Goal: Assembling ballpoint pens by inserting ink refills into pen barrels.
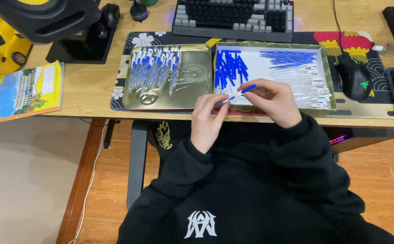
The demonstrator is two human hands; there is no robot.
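Clear-barrelled ballpoint pen with a blue cap (236, 93) sits between both hands just above the front edge of the light wooden desk (88, 86), over the near rim of the right-hand tray. The left hand (207, 118) pinches the clear barrel end between thumb and fingers, closed on it, while the right hand (273, 100) curls its fingertips around the blue-capped end, also closed on the pen. Behind the hands, the shallow white-lined tray with an olive rim (327, 77) holds a heap of loose blue caps (230, 68), a fan of thin blue refills (289, 58) and a spread of clear empty barrels (312, 88). To its left, a gold-coloured metal tin lid (197, 92) carries a row of finished blue-and-clear pens (155, 68). Both trays rest on a dark patterned desk mat (120, 97), with a grey keyboard (234, 18) at the back edge, a black mouse (354, 77) toward the right edge and a yellow booklet (21, 92) near the left edge. To do this well, I judge the barrel should be kept steady and in line with the cap, pressed straight along the pen's axis and not at an angle, with the grip close to the joint so the thin parts do not bend.
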